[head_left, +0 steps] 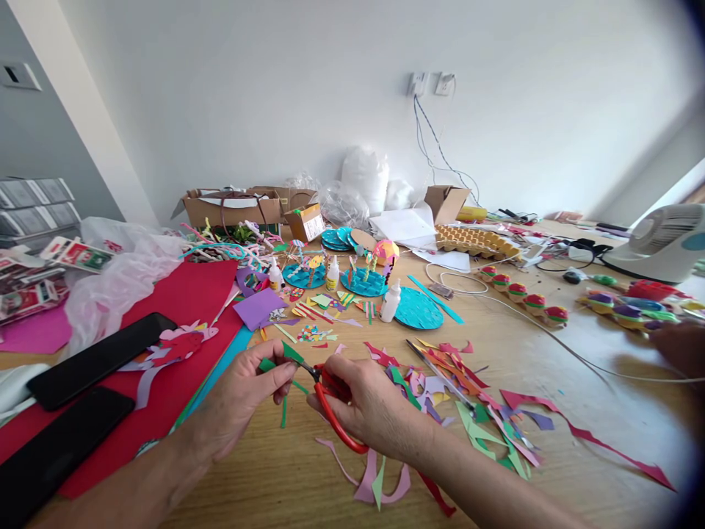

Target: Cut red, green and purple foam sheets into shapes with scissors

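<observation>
The person's right hand (366, 400) is closed around the red-handled scissors (333, 411), and their blades point to the left hand. The left hand (258, 378) pinches a small piece of green paper (291, 353) between thumb and fingers, directly at the blades. The two hands are near each other, above the light wooden table (264, 470).

Just to the right of them lies a loose pile of coloured paper scraps (435, 382), with a slim pen (440, 375) across it. Beyond the hands stand small white glue bottles (391, 301), and beside one of them there is a round turquoise disc (418, 308). On the left, a purple paper square (260, 307) and a big red paper sheet (187, 294) are lying; two black phones (102, 360) rest on the red sheet. At the right edge, the blurred hand of another person (680, 349) is near some painted egg-carton pieces (625, 312).
</observation>
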The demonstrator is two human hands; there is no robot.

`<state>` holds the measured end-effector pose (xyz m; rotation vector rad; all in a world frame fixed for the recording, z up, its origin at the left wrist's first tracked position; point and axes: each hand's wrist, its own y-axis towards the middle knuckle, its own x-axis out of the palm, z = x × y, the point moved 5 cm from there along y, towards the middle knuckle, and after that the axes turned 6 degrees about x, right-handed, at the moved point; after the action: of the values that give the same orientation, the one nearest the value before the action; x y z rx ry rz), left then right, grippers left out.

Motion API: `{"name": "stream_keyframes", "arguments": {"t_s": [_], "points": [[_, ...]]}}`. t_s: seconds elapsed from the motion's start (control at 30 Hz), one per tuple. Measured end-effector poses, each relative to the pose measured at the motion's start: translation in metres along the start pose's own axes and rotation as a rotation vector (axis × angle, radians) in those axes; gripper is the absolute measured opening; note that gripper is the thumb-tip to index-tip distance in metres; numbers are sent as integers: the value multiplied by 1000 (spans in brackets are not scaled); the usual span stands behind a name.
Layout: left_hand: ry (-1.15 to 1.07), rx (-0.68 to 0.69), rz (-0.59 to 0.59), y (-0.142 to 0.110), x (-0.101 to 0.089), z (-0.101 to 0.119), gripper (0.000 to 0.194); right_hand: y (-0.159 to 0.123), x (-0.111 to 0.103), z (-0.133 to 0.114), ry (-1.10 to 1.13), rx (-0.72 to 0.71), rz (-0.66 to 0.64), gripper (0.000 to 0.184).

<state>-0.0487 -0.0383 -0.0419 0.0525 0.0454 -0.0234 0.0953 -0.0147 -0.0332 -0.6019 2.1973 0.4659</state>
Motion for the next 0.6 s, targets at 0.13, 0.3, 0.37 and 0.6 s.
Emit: {"name": "stream_keyframes", "arguments": {"t_s": [0.13, 0.3, 0.37, 0.6], "points": [[2, -4, 1, 0, 1, 0, 14, 0, 1, -1, 0, -2, 3, 24], [-15, -25, 13, 0, 2, 0, 13, 0, 2, 1, -10, 7, -2, 23], [-27, -34, 3, 0, 2, -1, 13, 1, 3, 2, -5, 9, -12, 25], [-34, -51, -18, -1, 1, -5, 14, 0, 4, 5, -14, 12, -13, 27]]}}
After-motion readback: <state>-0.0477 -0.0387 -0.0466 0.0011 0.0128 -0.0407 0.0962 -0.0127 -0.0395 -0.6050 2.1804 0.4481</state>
